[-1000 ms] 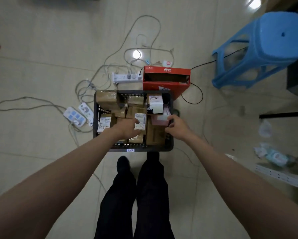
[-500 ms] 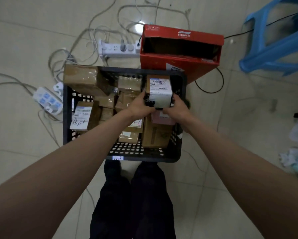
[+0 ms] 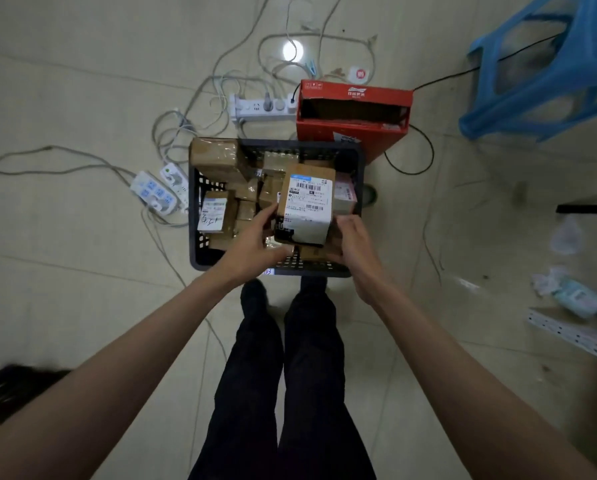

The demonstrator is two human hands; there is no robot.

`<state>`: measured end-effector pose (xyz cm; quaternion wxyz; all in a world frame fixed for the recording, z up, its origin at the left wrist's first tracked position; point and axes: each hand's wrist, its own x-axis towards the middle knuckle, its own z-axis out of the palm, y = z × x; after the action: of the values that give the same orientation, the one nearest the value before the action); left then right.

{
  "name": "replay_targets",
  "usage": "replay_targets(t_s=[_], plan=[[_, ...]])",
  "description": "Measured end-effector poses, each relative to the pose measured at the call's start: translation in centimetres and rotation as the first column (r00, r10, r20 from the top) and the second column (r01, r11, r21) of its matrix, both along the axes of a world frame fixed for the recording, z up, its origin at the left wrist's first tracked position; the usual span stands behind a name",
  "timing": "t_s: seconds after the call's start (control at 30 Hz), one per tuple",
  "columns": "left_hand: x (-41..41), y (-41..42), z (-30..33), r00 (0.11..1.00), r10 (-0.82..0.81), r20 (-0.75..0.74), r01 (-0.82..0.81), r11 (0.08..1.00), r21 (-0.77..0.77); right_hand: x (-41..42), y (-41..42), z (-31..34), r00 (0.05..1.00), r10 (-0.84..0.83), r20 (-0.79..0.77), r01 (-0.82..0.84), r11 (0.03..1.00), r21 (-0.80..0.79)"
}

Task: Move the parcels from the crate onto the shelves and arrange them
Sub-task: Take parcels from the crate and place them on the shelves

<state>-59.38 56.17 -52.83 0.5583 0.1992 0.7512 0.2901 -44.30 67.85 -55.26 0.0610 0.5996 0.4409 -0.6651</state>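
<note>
- The black crate (image 3: 195, 216) sits on the tiled floor (image 3: 65, 237) just ahead of the person's feet, its far right corner close against a red box (image 3: 354, 133).
- To the crate's left lie white power strips (image 3: 153, 192) and loose cables (image 3: 93, 161), near its wall; a blue stool (image 3: 546, 74) stands well apart at the upper right.
- Bare floor lies open on the near left and near right of the crate.
- Brown parcels fill the crate; one large parcel (image 3: 214, 157) rests over the far left rim.
- A labelled parcel (image 3: 305, 206) is held above the crate's right half, tilted.
- The left hand (image 3: 252, 247) grips its left side, thumb curled on the edge.
- The right hand (image 3: 354, 247) presses its right side with curled fingers.
</note>
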Motion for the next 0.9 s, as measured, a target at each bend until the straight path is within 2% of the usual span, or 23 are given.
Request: replay_targets(t_s=[0.23,0.33,0.53,0.73,0.9], plan=[[1.6,-2.1,12.9,0.996,-0.023,-0.087,0.034,0.991,0.133,1.9,-1.3,12.2,0.957,-0.210,-0.201,0.202,0.977,-0.063],[2.4,-1.9,17.2,0.998,-0.001,-0.069,0.016,0.977,0.212,3.3,-1.1,16.4,0.923,-0.268,-0.274,0.259,0.963,-0.072],[2.6,-0.2,24.1,0.997,-0.034,-0.070,0.053,0.954,0.294,6.8,-1.1,23.5,0.874,-0.296,-0.387,0.311,0.950,-0.024],[3.1,1.4,28.3,0.975,-0.222,0.017,0.204,0.919,0.339,8.3,-4.9,29.6,0.805,-0.343,-0.485,0.444,0.889,0.108],[4.3,0.4,31.3,0.931,-0.362,-0.048,0.346,0.831,0.435,9.4,-8.8,33.4,0.744,-0.443,-0.500,0.594,0.781,0.191]])
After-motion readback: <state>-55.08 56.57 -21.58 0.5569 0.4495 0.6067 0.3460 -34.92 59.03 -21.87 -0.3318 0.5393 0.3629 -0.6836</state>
